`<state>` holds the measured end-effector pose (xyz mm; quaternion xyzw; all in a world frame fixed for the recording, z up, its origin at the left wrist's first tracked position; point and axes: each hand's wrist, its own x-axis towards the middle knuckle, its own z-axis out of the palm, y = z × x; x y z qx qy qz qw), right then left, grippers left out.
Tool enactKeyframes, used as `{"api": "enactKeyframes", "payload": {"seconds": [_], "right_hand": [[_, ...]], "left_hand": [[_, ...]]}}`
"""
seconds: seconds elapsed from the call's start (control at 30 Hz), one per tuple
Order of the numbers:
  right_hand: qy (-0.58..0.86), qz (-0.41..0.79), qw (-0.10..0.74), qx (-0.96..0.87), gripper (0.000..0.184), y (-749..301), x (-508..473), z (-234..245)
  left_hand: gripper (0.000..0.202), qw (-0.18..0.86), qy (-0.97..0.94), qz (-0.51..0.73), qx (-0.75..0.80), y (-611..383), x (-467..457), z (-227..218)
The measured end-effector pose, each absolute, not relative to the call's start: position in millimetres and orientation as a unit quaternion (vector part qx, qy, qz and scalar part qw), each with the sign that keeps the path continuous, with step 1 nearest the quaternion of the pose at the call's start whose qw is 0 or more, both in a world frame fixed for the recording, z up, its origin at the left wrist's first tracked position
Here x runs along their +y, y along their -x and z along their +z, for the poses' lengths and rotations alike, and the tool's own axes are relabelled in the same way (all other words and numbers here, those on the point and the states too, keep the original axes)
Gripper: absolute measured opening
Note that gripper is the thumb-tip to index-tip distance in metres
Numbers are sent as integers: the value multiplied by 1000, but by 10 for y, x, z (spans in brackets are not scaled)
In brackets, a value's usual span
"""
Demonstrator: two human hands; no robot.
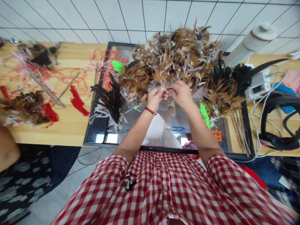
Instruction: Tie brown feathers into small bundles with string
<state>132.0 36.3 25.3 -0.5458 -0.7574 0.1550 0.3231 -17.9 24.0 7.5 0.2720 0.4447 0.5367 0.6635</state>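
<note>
Both hands meet over a glass-topped, black-rimmed board, just in front of a large heap of brown feathers (173, 56). My left hand (156, 99), with a beaded bracelet (150, 111) on its wrist, is closed in a pinch on brown feathers (159, 76) that rise above the fingertips. Close beside it, my right hand (181, 93) pinches a thin dark feather (170, 89) between thumb and fingers, its tip reaching toward the left hand. Blue thread snips (177, 128) lie on the glass below the hands.
Black feathers (114, 100) lie at left, with a phone (99, 126) below. Green string (205, 115), more feathers (221, 97) and thin sticks (240, 131) are at right. Beyond stand a white bottle (250, 43), a power strip (259, 84) and a black headset-like frame (269, 122). A person's arm (8, 150) shows far left.
</note>
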Motion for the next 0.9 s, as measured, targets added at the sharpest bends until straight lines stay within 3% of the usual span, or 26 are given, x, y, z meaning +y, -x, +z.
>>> {"api": "enactKeyframes", "payload": {"seconds": [0.1,0.23,0.47,0.77,0.9], "right_hand": [[560,345,417,-627,29,-1360,431,243],[493,563,441,-496,44,-1373,448,273],[504,471,466,-555,44,-1282,439,214],[494,442,424,-617,53,-1303,424,214],[503,411,421,-633,43,-1380,468,181]], "left_hand": [[20,666,-263,531,452,187,237,86],[21,676,-254,515,461,201,237,110],[23,697,-271,478,461,203,222,148],[32,716,-331,427,442,203,193,130],[26,721,-325,438,428,205,191,128]]}}
